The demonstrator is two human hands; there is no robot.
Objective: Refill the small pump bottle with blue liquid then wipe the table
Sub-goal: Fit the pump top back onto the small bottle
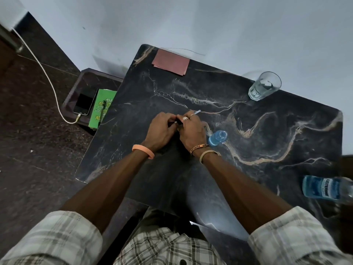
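Hands: left hand (162, 129) and right hand (193, 127) meet over the middle of the worktop (267, 150). The fingers of both are curled and clamped on a small dark pump head (178, 122), which is mostly hidden.
Dip tube: a white tube (197, 111) juts out past the right hand.
Small pump bottle: small pump bottle (217, 138) stands uncapped with blue liquid inside, just beside the right wrist.
Risk, tipping: a turn of the right wrist could knock the open bottle over, because it stands so close and its neck is open.
Risk, drips: the tube may shed drops while being handled.
Risk, mouthwash bottle: mouthwash bottle (324, 188) sits at the near right edge. Whether it is capped cannot be told.
Cloth: pink cloth (171, 62) lies at the far edge, well apart from the bottle, so a spill would likely spread before the cloth could be reached.
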